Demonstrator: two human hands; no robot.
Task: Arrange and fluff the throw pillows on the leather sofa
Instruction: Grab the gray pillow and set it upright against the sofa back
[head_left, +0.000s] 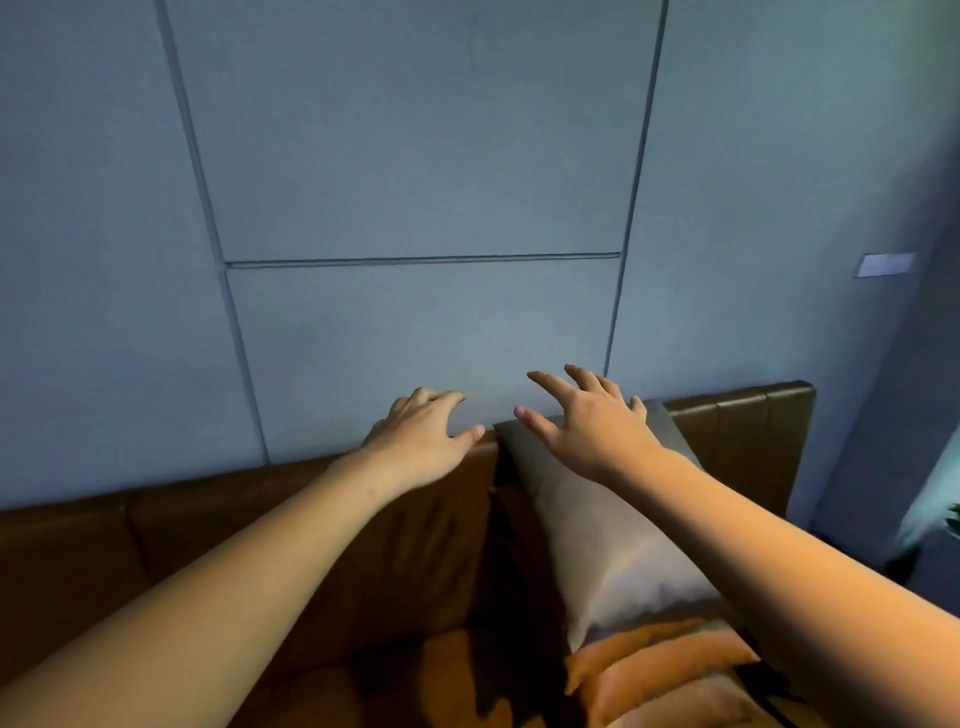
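Both hands, left (423, 434) and right (592, 421), hover spread and empty above the grey pillow (613, 530); soft, light, probably best gripped by its top corners.

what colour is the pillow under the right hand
Grey pillow, leaning on the brown sofa back; seen in the head view.

Brown leather sofa (218, 561) with two pillows

A grey pillow (597, 535) leans upright against the sofa's backrest; an orange pillow (660, 670) lies on the seat just in front of the grey one.
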